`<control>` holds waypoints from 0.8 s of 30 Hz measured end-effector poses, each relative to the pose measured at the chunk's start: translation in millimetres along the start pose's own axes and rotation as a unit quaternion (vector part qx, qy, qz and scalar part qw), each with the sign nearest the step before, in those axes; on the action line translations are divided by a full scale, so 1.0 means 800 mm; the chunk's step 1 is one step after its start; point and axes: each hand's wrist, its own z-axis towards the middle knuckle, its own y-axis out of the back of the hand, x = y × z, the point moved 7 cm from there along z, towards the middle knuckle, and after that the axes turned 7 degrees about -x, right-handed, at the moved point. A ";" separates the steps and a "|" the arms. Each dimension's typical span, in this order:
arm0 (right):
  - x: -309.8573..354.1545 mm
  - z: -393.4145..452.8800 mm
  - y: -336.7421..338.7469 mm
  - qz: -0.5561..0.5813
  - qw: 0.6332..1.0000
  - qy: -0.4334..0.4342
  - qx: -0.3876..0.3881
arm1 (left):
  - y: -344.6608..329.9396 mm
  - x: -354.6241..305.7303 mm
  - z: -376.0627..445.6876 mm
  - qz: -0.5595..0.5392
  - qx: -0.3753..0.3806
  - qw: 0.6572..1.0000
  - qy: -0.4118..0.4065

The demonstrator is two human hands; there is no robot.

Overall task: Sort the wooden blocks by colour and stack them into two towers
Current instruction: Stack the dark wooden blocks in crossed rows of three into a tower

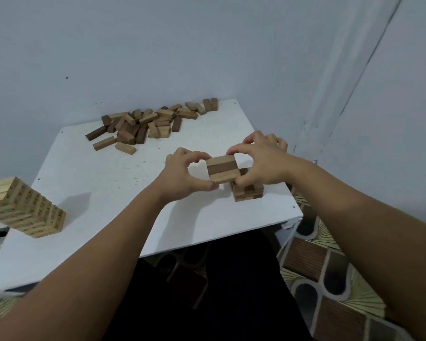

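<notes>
Both hands hold a row of three wooden blocks (222,169) side by side, a dark one between two lighter ones, just above and left of a short dark tower (248,192) near the table's right edge. My left hand (185,174) pinches the row's left end between thumb and fingers. My right hand (260,161) grips its right end and hides part of the tower's top. A tall light-wood tower (26,209) stands at the left of the table. A loose pile of mixed light and dark blocks (150,124) lies at the far side.
The white table (113,193) stands in a corner between two pale walls. Its front edge runs just before my arms, its right edge close to the short tower. Patterned floor (330,279) shows to the right below.
</notes>
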 end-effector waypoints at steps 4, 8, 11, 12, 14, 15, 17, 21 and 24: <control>-0.038 -0.021 0.003 0.016 1.000 -0.026 0.006 | -0.033 -0.020 0.005 -0.001 0.020 1.000 0.000; -0.055 -0.028 -0.001 0.023 0.999 -0.032 0.022 | -0.048 -0.027 0.007 0.006 0.029 1.000 0.001; -0.062 -0.028 -0.003 0.034 0.998 -0.029 0.037 | -0.054 -0.027 0.007 0.009 0.035 0.999 0.004; -0.063 -0.027 -0.004 0.036 0.998 -0.028 0.043 | -0.055 -0.026 0.007 0.011 0.035 0.999 0.004; -0.066 -0.025 -0.007 0.035 0.998 -0.026 0.051 | -0.057 -0.024 0.007 0.013 0.036 0.999 0.007; -0.067 -0.024 -0.008 0.035 0.998 -0.025 0.054 | -0.058 -0.023 0.007 0.012 0.037 0.999 0.007; -0.068 -0.023 -0.010 0.038 0.997 -0.025 0.064 | -0.059 -0.022 0.007 0.009 0.044 0.999 0.011; -0.071 -0.023 -0.015 0.049 0.995 -0.026 0.078 | -0.064 -0.018 0.005 -0.007 0.066 0.997 0.032; -0.072 -0.023 -0.018 0.057 0.995 -0.030 0.082 | -0.066 -0.016 0.003 -0.025 0.071 0.996 0.041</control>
